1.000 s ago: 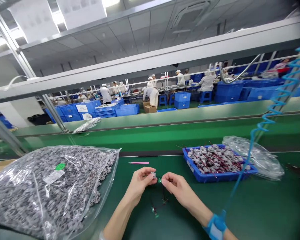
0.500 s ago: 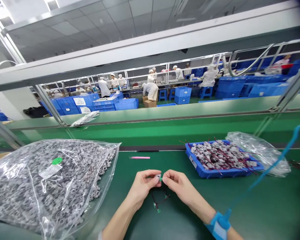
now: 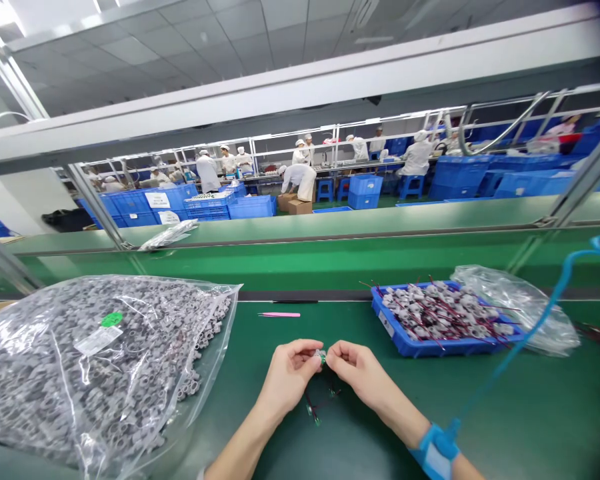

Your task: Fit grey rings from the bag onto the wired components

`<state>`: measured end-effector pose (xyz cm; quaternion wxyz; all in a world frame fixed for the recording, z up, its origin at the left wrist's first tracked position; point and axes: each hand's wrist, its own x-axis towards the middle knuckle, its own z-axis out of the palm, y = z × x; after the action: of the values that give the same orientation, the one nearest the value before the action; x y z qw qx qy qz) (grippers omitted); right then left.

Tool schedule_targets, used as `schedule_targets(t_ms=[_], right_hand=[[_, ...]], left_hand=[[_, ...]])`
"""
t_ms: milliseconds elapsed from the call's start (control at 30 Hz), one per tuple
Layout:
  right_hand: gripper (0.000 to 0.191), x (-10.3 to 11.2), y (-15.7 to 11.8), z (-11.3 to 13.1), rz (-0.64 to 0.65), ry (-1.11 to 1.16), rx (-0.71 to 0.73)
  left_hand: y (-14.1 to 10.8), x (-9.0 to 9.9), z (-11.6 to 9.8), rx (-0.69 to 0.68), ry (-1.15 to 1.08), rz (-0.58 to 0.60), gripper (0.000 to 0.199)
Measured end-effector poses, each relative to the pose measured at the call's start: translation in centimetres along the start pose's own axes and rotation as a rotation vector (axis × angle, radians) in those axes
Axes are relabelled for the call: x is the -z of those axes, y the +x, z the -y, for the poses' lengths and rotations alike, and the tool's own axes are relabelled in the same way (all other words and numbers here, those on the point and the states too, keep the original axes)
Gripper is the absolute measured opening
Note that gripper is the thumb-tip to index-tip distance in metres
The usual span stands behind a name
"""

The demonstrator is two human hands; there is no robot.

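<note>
Holding gray part, green rightward, axis unclear

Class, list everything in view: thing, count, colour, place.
Bench: one, green, foreground
Large bag of rings: one, clear, grey contents, left
Small bag: one, clear, far ledge
Tweezers: one, pink, bench centre
Thin rod: one, black, beyond tweezers
Tray of wired parts: one, blue, right
Loose bag: one, clear, beside tray
Small part: one, grey and green, held
Wired pieces: uncountable, green, dark wires, centre
Coiled cord, wrist strap: one each, blue, right
Crates: many, blue, background
Workers: several, white clothing, background
Left hand, right hand: one each, bare, centre
</note>
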<state>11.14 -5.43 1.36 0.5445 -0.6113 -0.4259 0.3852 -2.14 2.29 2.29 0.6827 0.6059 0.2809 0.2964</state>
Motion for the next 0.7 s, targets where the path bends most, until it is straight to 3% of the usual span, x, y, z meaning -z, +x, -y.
schedule_targets(t_ms=[433, 567, 700], right_hand=[[0.027, -0.1, 0.1, -0.9, -0.059, -0.032, 0.023], [0.028, -0.7, -0.5, -0.3, -0.130, -0.122, 0.061], [0.025, -0.7, -0.8, 0.0, -0.118, -0.194, 0.145]], left_hand=[[0.1, -0.1, 1.4, -0.120, 0.051, 0.013, 0.028], [0.1, -0.3, 1.4, -0.099, -0.010, -0.028, 0.030], [0.2, -0.3, 1.3, -0.057, -0.048, -0.056, 0.034]])
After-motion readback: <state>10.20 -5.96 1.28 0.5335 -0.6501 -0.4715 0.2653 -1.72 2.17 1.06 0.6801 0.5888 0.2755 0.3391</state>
